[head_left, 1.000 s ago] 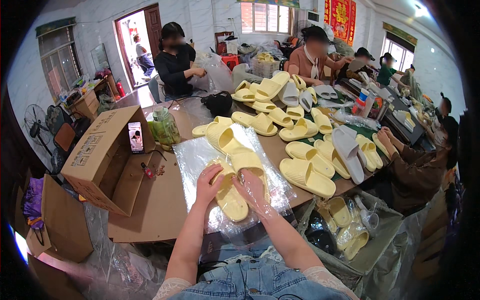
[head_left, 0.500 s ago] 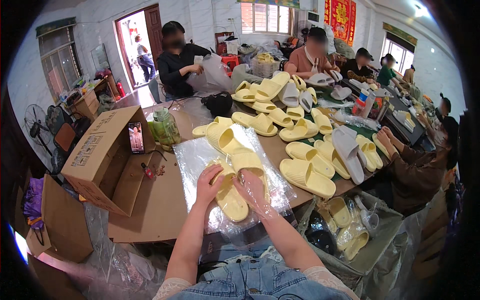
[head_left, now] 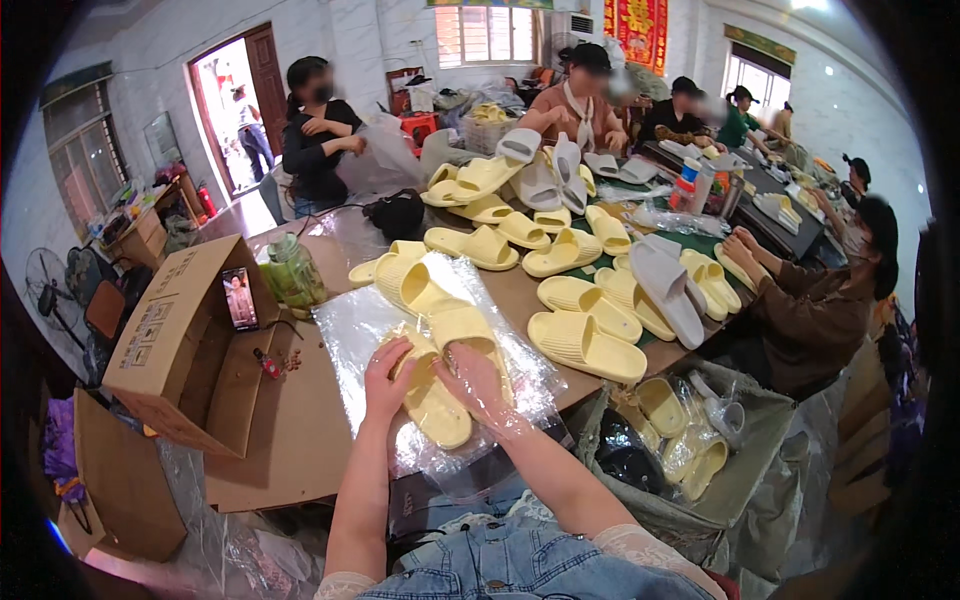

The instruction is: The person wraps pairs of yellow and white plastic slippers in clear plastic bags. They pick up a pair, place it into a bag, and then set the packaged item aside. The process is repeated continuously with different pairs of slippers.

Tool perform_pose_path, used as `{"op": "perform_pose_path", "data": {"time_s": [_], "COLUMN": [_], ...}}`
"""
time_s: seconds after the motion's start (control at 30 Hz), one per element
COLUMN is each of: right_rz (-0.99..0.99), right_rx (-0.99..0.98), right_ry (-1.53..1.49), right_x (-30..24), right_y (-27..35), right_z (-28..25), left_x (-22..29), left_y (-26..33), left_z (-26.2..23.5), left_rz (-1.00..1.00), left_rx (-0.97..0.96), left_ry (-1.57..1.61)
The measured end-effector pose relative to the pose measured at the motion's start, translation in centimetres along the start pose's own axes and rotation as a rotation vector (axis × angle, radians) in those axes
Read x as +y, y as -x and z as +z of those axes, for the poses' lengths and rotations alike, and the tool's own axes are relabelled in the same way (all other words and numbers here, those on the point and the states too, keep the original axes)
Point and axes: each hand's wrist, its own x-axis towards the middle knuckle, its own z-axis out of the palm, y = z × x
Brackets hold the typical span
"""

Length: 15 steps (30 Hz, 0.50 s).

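Note:
A pair of pale yellow slippers lies in front of me, at least partly inside a clear plastic bag (head_left: pixel 540 385). My left hand (head_left: pixel 386 380) curls over the strap of the left yellow slipper (head_left: pixel 437 412), fingers bent around its edge. Wrapped in clear film at the wrist, my right hand (head_left: pixel 474 380) reaches into the bag. Its fingers grip at the foot opening of the right yellow slipper (head_left: pixel 468 330), and the thumb points toward the left one. Another yellow slipper (head_left: pixel 410 285) lies just beyond. Shiny flat bags (head_left: pixel 345 335) are spread beneath them all.
Loose yellow slippers (head_left: pixel 585 345) and grey slippers (head_left: pixel 665 290) heap to the right. A lined bin (head_left: pixel 750 480) holds bagged slippers at the table's edge. On the left stand a cardboard box (head_left: pixel 150 350), a phone (head_left: pixel 239 298) and a jar (head_left: pixel 292 272). Several people work around the table.
The view has shifted, so the scene sits further left. My hands keep their hold on the slippers with little movement. Across the table, a co-worker's hands have moved apart.

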Motion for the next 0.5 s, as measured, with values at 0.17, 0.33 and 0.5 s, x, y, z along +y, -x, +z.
{"op": "perform_pose_path", "data": {"time_s": [0.17, 0.33, 0.5], "right_rz": [-0.018, -0.044, -0.027], "right_rx": [0.069, 0.088, 0.056], "right_ry": [-0.088, -0.101, -0.011], "right_x": [0.9, 1.5, 2.1], "right_y": [0.2, 0.0, -0.2], "right_z": [0.5, 1.6, 1.9], "left_x": [0.4, 0.5, 0.8], "left_y": [-0.3, -0.2, -0.2], "left_z": [0.1, -0.3, -0.1], "left_rz": [-0.019, -0.035, -0.034], "left_rx": [-0.031, -0.032, -0.063], "left_ry": [0.025, 0.022, 0.032]}}
